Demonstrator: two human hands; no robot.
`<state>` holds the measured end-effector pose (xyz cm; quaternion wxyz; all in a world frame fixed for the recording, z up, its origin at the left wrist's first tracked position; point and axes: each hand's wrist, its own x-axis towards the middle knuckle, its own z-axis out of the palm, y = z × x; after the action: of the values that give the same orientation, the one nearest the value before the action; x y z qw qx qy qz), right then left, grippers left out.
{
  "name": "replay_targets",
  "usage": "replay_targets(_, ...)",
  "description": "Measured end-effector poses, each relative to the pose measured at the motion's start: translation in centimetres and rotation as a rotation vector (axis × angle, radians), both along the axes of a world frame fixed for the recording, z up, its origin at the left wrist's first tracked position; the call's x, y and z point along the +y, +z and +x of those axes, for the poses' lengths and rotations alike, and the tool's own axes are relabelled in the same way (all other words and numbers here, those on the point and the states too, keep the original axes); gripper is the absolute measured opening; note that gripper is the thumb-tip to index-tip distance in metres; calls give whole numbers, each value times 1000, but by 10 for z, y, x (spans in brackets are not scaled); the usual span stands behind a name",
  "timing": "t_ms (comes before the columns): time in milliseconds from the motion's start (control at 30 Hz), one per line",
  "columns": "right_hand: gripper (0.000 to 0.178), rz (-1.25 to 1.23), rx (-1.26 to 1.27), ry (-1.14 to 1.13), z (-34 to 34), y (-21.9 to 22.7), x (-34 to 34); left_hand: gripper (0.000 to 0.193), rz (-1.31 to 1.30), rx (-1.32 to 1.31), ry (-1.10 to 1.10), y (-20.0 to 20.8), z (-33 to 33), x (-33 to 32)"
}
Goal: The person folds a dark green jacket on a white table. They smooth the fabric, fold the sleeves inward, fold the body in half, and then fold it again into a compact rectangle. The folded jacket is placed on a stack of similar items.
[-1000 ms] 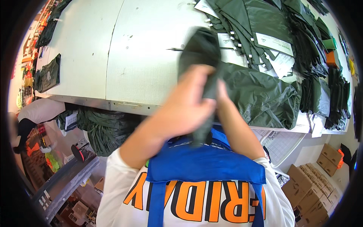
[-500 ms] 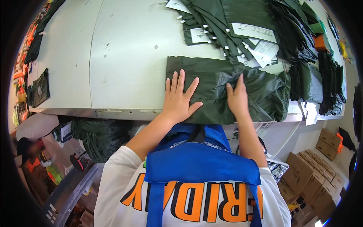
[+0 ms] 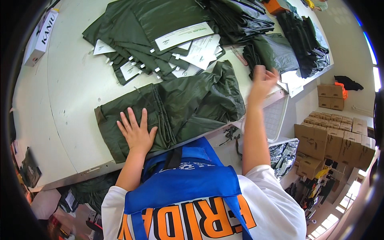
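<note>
Left hand (image 3: 137, 134) flat, fingers spread, pressing green garment (image 3: 172, 108) at frame centre on table (image 3: 60, 100). Right hand (image 3: 262, 82) raised right of centre, open, empty, blurred. Garment half flattened; its right part is rumpled. Folded stack (image 3: 156, 44) lies above.

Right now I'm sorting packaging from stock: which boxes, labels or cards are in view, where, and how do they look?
Long white carton: table's far left edge, dark lettering.
White paper cards: on the folded dark green stack, rectangular, some overlapping.
Small white tags: clipped along that stack's left edges.
Brown cardboard boxes: stacked on the floor at right.
Printed bags: black and white, beneath the table's right end.
</note>
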<state>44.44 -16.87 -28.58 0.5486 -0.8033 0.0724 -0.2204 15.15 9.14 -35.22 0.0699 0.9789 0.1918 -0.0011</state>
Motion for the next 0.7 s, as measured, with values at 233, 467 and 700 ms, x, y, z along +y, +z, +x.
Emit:
replay_targets(233, 51, 781, 659, -207, 126, -31, -112, 84, 64, -32, -35, -6, 3, 1)
replay_targets(467, 47, 813, 748, -300, 122, 6, -116, 82, 88, -22, -20, -6, 1, 0)
replay_targets(700, 52, 976, 870, -192, 79, 9, -136, 81, 67, -41, -8, -3, 2, -3)
